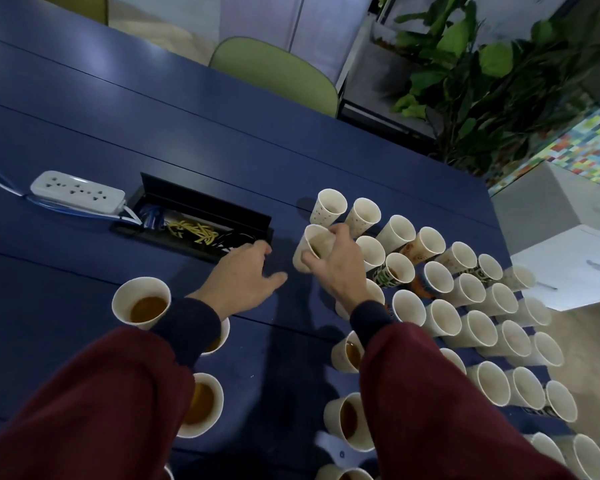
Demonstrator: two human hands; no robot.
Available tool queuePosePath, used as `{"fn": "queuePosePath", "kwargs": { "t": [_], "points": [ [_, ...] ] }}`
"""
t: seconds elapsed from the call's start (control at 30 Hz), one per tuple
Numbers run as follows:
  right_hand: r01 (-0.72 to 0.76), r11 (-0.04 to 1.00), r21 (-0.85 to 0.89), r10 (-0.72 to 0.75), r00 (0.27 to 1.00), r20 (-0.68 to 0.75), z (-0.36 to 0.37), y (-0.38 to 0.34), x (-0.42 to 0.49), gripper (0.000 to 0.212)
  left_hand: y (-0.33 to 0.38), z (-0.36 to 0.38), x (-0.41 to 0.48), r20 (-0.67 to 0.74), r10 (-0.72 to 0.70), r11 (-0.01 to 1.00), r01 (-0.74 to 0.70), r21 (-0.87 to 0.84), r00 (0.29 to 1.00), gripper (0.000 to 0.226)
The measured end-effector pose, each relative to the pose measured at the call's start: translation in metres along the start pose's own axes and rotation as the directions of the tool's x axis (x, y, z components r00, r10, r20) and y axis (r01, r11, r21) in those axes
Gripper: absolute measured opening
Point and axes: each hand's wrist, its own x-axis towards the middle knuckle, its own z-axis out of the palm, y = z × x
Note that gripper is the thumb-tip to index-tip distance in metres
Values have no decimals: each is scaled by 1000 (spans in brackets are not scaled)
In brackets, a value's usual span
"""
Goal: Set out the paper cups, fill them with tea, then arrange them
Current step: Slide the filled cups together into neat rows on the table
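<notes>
Right hand grips paper cup; left hand open

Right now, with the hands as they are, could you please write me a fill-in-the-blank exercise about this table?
The right hand grips a paper cup; the left hand holds ____.
The power strip beside the open cable box is ____ in colour.
The chair behind the blue table is ____.
Missing words: nothing; white; green.
</notes>
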Motion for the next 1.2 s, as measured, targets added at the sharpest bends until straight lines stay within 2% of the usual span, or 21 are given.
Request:
{"fn": "queuePosePath", "kwargs": {
  "t": [0.1, 0.2, 0.27, 0.37, 0.5, 0.67, 0.8, 0.97, 1.13, 1.2],
  "points": [
    [-94, 995, 13, 94, 995, -23, 8, 10, 23, 47, -14, 12, 15, 171, -42, 974, 2, 227, 984, 56],
    [-145, 989, -6, 145, 989, -38, 17, 17, 36, 48, -24, 29, 24, 333, -141, 928, 7, 372, 933, 49],
    [-162, 987, -13, 161, 986, -36, 22, 20, 40, 50, -29, 40, 28, 415, -216, 892, 6, 452, 884, 47],
    [-184, 982, -32, 184, 983, -2, 26, 23, 43, 53, -31, 50, 32, 472, -268, 871, 1, 492, 840, 56],
    [-187, 980, -73, 188, 982, 13, 25, 27, 46, 54, -26, 49, 36, 490, -282, 874, 10, 486, 825, 75],
    [-179, 977, -115, 185, 982, 40, 23, 28, 50, 58, -33, 47, 37, 485, -264, 886, 10, 464, 834, 72],
    [-186, 975, -124, 196, 978, 74, 21, 25, 49, 73, -37, 42, 38, 481, -251, 890, 5, 456, 840, 72],
    [-184, 981, -60, 184, 983, -5, 8, 15, 25, 80, -30, 23, 35, 502, -278, 907, 52, 417, 819, 69],
    [-120, 992, -33, 119, 993, -22, -6, 8, -24, 81, -24, 1, -4, 382, -227, 874, 14, 485, 896, 70],
    [-106, 994, -37, 105, 994, -15, -8, 3, -45, 81, -25, -2, -26, 381, -204, 860, -21, 510, 902, 67]
  ]
}}
